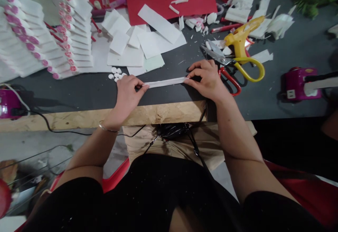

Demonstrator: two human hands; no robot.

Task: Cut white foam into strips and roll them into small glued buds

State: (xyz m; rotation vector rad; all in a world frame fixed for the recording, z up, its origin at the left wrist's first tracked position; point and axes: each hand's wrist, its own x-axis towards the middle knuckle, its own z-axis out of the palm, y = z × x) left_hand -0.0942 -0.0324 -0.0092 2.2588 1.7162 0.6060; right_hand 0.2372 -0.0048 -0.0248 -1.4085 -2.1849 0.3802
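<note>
The left hand (129,92) and right hand (207,79) pinched opposite ends of a white strip (166,82); scissors (224,60) lay at right.

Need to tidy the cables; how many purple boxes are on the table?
2: one purple box cut off at the left edge, a second purple box toward the right.

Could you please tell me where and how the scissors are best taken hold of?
Probably by the yellow handle loop, coming from the person's right: the scissors lie with their blades parted and pointing left and away, while the loop sits to the right. The right hand would first need to release the white strip.
</note>
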